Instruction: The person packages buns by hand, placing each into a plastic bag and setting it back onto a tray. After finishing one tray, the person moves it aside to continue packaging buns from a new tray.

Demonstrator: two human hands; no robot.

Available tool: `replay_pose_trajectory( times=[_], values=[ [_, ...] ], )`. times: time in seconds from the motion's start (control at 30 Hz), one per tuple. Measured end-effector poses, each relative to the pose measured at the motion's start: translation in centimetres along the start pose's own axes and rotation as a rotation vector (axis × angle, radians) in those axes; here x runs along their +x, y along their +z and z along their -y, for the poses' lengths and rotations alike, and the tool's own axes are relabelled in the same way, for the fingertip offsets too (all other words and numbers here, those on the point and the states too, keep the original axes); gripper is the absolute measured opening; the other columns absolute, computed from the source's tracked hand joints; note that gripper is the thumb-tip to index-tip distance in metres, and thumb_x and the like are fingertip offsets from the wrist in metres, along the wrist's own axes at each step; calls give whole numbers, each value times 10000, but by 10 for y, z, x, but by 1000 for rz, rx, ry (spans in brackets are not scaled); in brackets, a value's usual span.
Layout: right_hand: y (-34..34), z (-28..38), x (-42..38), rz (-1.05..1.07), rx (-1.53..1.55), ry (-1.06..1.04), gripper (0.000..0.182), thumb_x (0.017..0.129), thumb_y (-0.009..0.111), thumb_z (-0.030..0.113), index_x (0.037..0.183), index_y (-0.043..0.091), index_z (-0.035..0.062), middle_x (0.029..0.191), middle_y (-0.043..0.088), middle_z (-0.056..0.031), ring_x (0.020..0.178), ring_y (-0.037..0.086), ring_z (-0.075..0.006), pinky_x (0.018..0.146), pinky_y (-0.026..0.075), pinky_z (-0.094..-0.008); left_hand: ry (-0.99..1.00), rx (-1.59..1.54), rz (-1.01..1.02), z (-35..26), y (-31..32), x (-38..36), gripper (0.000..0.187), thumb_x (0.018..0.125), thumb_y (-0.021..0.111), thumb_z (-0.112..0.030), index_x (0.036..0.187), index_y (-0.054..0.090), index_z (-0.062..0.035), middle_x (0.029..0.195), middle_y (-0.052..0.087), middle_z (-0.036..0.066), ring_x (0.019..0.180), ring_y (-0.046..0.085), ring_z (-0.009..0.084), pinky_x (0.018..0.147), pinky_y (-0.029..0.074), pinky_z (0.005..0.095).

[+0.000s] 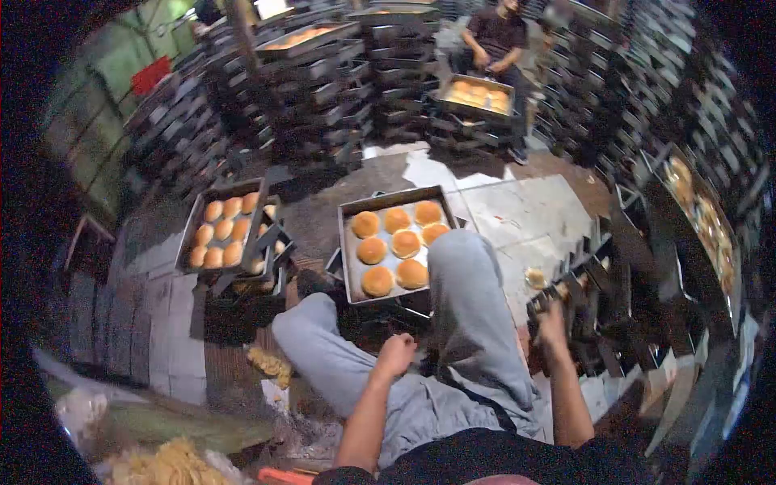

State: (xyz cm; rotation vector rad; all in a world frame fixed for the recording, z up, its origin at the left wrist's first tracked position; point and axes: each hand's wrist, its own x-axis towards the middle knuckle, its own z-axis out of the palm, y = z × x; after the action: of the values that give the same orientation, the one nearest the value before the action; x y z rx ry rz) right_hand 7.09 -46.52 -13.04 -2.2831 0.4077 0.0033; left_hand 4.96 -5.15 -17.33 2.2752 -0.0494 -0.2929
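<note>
My left hand [398,354] hovers over my lap with its fingers curled in, and whatever may be inside them is hidden. Down at my right side, my right hand [552,327] reaches toward the stack of dark metal trays [570,283]; motion smears its fingers at the nearest tray's end. Between my knees sits a metal tray [345,263] with rows of round golden buns [371,250]. My right knee covers part of its right side. A single bun [536,278] lies just beyond my right hand.
Another tray of buns [224,231] tops a stack at left. Farther off, a person [499,40] sits behind a bun tray [478,95]. Tall stacks of dark trays [315,97] line the back. A long tray [702,222] holds wrapped-looking pieces at right. Yellowish crumbs [162,465] pile at lower left.
</note>
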Motion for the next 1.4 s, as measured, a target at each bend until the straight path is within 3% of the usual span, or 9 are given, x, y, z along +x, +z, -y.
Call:
replay_pose_trajectory(
  times=[0.07,0.1,0.3,0.5,0.73,1.03,1.1,1.27,1.4],
  values=[
    [88,-172,-1,372,-268,98,520,974,541,287,1408,498,4,1410,553,-245,1194,588,-376,1038,425,-459,-82,-46,-36,-5,-7,-8,247,916,655,-235,1073,675,-45,978,714,224,946,675,436,835,529,490],
    [166,-205,34,-197,-44,3,622,1027,441,427,1459,475,-19,1509,473,-251,1366,474,-344,1133,348,-423,-140,-43,-18,-5,-10,-9,258,941,637,-250,1102,666,-51,994,723,210,942,687,418,829,539,468],
    [42,73,11,167,759,375,830,1024,416,611,1490,388,-75,1461,514,-190,1318,502,-302,1099,386,-379,-114,-5,62,-3,-25,-11,310,931,663,-339,993,686,-37,983,718,219,971,674,427,835,520,521],
    [42,237,-13,-559,-379,-702,573,827,732,221,1308,530,-16,1306,552,-298,1236,512,-424,1075,388,-497,104,153,68,-4,-19,-8,272,929,606,-269,977,680,-12,982,713,228,986,672,424,861,522,537],
    [173,155,-17,395,-662,-1238,461,710,792,197,1118,632,55,1162,567,-196,1194,470,-404,1003,376,-550,-174,72,-79,-16,-21,-25,230,917,584,-207,993,618,7,944,706,257,870,681,471,787,528,585],
    [157,108,-44,767,-370,-983,255,824,675,129,1075,721,137,1011,716,-108,1198,543,-321,1102,262,-584,-110,135,149,-48,-11,-21,261,806,670,-222,1026,684,-82,1126,667,197,1096,597,401,936,492,468],
    [137,142,-44,276,-209,-984,236,786,676,81,1011,732,122,964,704,-140,1156,567,-319,1122,213,-617,3,68,-161,-49,-3,-13,372,763,700,-241,1102,640,-101,1312,577,173,1282,463,403,1002,426,484],
    [73,216,9,635,196,-695,203,795,693,60,985,741,6,895,690,-186,864,692,-335,812,544,-367,180,146,-305,-64,-46,22,106,868,656,-169,834,702,-80,689,675,148,690,676,373,792,501,464],
    [73,229,8,861,155,-591,309,862,724,46,1147,676,-64,1094,725,-182,990,686,-204,850,534,-322,121,285,-186,-78,-86,42,113,846,704,-196,913,715,-106,822,707,126,889,691,321,945,444,481]
  ],
)
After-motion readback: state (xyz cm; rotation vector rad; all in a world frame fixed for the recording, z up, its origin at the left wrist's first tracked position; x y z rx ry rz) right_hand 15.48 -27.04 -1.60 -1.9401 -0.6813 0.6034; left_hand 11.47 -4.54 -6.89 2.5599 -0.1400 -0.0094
